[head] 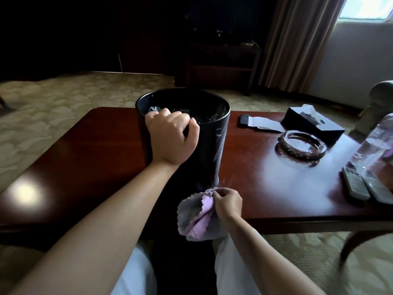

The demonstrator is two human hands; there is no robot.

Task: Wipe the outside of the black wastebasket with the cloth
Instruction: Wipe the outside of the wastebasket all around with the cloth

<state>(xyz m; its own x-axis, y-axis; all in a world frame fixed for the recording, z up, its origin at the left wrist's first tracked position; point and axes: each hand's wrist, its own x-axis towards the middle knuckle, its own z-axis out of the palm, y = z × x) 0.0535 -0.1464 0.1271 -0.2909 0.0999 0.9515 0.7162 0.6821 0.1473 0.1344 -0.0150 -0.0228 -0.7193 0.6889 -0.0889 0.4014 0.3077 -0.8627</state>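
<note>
The black wastebasket point(204, 145) stands upright on the near middle of the dark wooden desk point(85, 156), and the wiping looks to be underway at its lowest part. The left hand point(172, 137) grips the near rim, fingers curled over the edge, steadying the bin. The right hand point(228, 202) pinches the grey and lilac cloth point(197, 216) at the foot of the wastebasket's near right side, where the cloth bunches against the wall and hangs past the desk edge. Pale streaks show on the wall above the cloth. The next move probably calls for flattening the cloth against the wall and drawing it upward or around, while the left hand keeps the bin from tipping or turns it to present unwiped sides.
</note>
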